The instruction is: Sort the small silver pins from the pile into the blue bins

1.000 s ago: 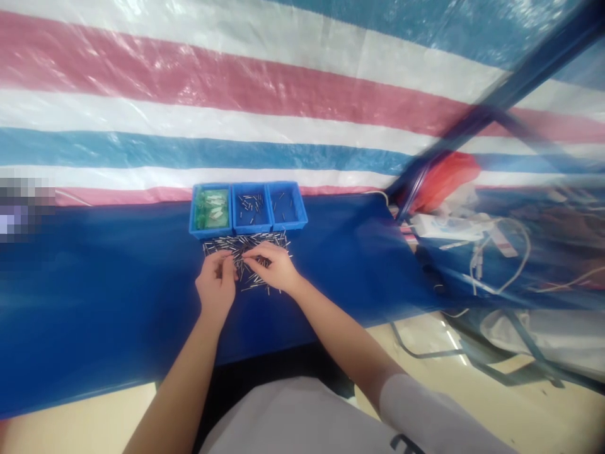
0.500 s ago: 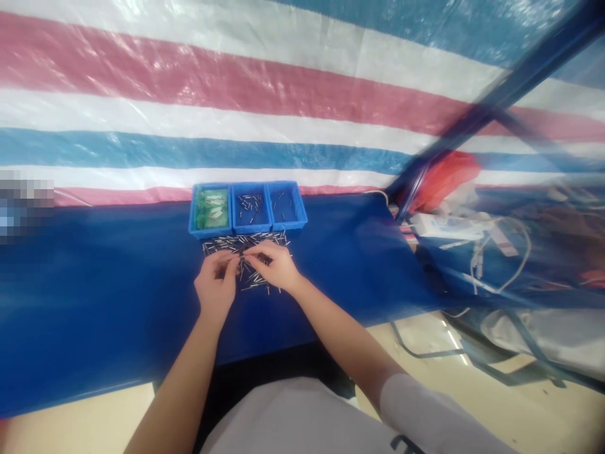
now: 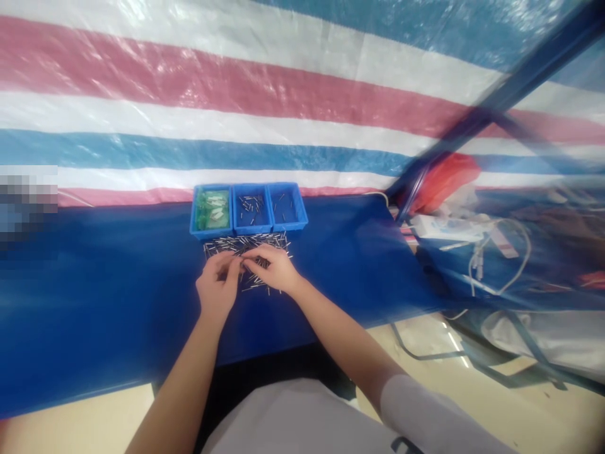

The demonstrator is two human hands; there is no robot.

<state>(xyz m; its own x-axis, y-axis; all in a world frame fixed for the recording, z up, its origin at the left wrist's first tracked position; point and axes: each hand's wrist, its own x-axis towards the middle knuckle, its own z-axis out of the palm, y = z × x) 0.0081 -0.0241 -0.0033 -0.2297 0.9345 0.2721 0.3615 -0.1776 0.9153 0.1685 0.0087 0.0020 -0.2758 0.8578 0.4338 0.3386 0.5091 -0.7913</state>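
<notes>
A loose heap of small metal pins (image 3: 265,241) lies on the blue table cover (image 3: 118,284) just in front of three small blue bins. My left hand (image 3: 216,285) rests at the heap's near left edge, fingers curled in a pinch over the pins. My right hand (image 3: 275,267) sits on the heap beside it, fingertips pinched together and almost meeting the left ones. What each pinch holds is too small to make out. The left bin (image 3: 211,210) holds green-tinted pieces, the middle bin (image 3: 252,209) several pins, the right bin (image 3: 288,207) a few pins.
A red, white and blue striped tarp (image 3: 236,113) hangs right behind the bins. To the right stand a dark blue metal frame (image 3: 477,113), a red bag (image 3: 444,180) and tangled white cables (image 3: 491,252). The table's near edge runs over a beige floor.
Both hands have stayed on the heap; the left fingertips have shifted slightly right toward the right hand's fingers. Bins and pins are otherwise unmoved.
</notes>
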